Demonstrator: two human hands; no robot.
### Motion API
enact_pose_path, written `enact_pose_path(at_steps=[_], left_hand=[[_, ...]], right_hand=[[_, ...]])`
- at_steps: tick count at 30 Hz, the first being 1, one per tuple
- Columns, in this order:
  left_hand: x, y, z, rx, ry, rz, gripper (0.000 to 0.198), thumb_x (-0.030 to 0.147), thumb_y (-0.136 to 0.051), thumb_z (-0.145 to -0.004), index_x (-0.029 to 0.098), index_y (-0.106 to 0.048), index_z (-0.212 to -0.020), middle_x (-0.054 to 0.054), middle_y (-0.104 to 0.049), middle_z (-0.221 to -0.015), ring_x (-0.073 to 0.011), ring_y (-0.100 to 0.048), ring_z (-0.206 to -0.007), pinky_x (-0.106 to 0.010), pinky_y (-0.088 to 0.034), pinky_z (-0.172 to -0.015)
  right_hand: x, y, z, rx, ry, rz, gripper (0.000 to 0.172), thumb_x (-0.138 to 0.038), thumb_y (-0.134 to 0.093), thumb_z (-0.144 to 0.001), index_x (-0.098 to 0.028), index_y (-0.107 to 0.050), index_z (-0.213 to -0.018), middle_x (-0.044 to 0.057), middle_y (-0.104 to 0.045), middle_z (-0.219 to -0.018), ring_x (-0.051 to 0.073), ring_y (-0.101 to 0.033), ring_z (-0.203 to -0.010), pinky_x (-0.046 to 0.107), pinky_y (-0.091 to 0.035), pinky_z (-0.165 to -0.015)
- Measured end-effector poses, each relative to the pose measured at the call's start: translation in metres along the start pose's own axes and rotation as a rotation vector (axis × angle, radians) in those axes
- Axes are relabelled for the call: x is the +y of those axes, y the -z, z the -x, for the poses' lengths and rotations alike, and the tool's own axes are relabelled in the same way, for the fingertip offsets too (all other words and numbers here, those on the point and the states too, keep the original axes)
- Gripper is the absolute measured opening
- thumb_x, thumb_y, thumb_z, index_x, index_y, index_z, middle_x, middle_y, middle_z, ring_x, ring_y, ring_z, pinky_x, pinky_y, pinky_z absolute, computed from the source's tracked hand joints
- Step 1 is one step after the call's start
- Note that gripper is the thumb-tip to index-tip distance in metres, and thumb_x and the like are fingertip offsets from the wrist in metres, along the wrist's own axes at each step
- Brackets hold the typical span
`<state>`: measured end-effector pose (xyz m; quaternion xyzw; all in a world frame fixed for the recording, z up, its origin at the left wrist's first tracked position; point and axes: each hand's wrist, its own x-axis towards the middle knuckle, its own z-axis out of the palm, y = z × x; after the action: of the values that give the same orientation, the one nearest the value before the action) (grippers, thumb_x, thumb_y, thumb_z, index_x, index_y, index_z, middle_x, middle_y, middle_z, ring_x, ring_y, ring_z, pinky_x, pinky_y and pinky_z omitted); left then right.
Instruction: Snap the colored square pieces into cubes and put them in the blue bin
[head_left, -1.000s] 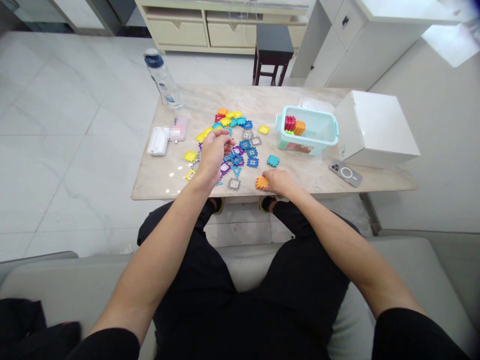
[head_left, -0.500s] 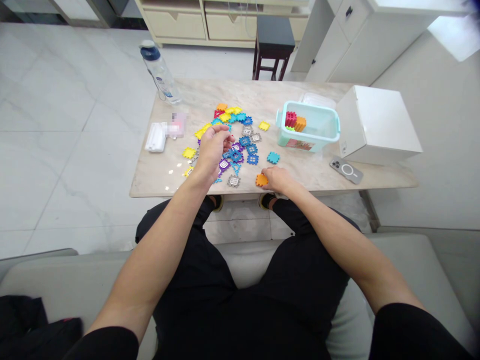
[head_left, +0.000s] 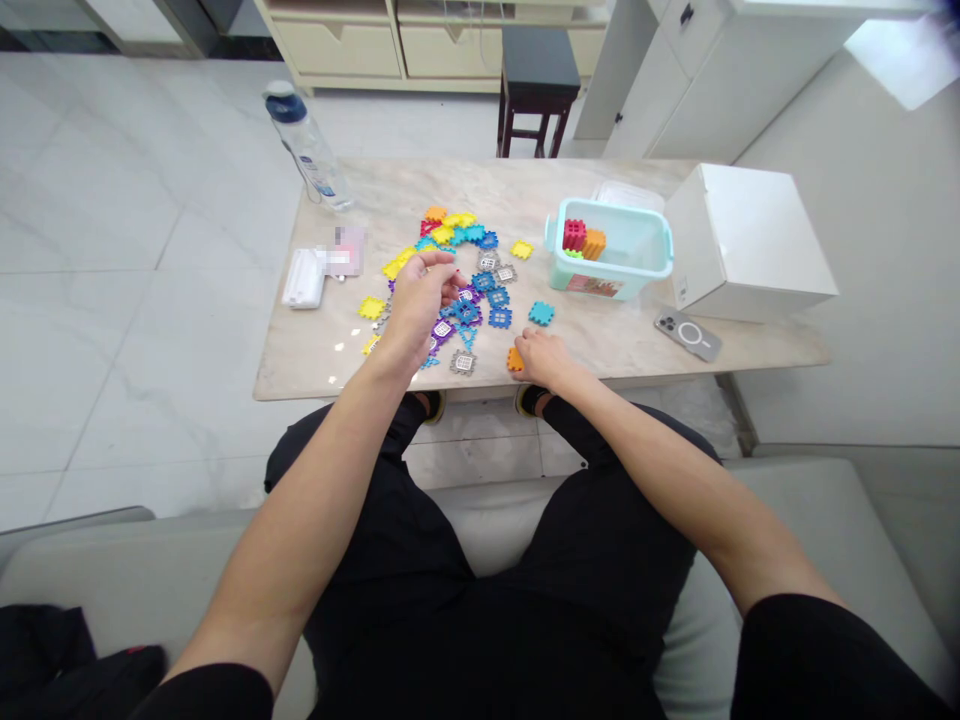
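Note:
My left hand (head_left: 426, 298) hovers over a loose spread of interlocking plastic tiles, its fingers curled together. A speck of red shows at its fingertips; what it pinches, if anything, I cannot make out. Near the table's front edge, the fingers of my right hand (head_left: 543, 358) close on an orange tile (head_left: 514, 359), covering its right side. Just beyond that hand lies a teal tile (head_left: 541, 313). Closer to the left hand are blue tiles (head_left: 500, 317), a grey window tile (head_left: 463, 361), a purple window tile (head_left: 442, 331) and yellow tiles (head_left: 372, 307).
A mint-green tub (head_left: 630, 285) holds red and orange block stacks. Right of it stand a white box (head_left: 757, 240) and a phone (head_left: 688, 333). At the left are a water bottle (head_left: 311, 155) and a white packet (head_left: 304, 278). A dark stool (head_left: 540, 65) stands beyond the table.
My right hand has shifted slightly and now covers more of the orange tile. The left hand keeps its curled pose over the pile. The whole view has moved a little.

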<state>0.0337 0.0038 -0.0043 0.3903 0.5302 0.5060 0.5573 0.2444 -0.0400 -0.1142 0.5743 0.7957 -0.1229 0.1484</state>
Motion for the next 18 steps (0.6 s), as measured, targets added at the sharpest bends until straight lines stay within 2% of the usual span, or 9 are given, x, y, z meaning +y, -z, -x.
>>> enact_pose_path(at_steps=[10,18], left_hand=[[-0.0008,0.001,-0.0011,-0.021,-0.011,0.008,0.019,0.007,-0.064,-0.087,0.022,-0.063,-0.099,0.001,-0.067,-0.076,-0.0111,-0.058,-0.064,-0.021,-0.046,-0.063],[0.0007,-0.0004,0.0007,-0.02,0.008,0.012,0.016,0.007,-0.064,-0.091,0.021,-0.064,-0.099,0.001,-0.068,-0.076,-0.0104,-0.057,-0.064,-0.021,-0.044,-0.062]], right_hand=[[-0.0022,0.0022,-0.0005,-0.01,-0.015,-0.007,0.047,-0.038,-0.077,-0.103,-0.007,-0.076,-0.139,0.026,-0.07,-0.145,0.038,-0.071,-0.129,0.043,-0.058,-0.105],[-0.0012,-0.0052,-0.0038,0.007,-0.027,-0.012,0.047,-0.037,-0.076,-0.103,-0.009,-0.076,-0.14,0.026,-0.07,-0.144,0.038,-0.071,-0.13,0.043,-0.059,-0.105]])
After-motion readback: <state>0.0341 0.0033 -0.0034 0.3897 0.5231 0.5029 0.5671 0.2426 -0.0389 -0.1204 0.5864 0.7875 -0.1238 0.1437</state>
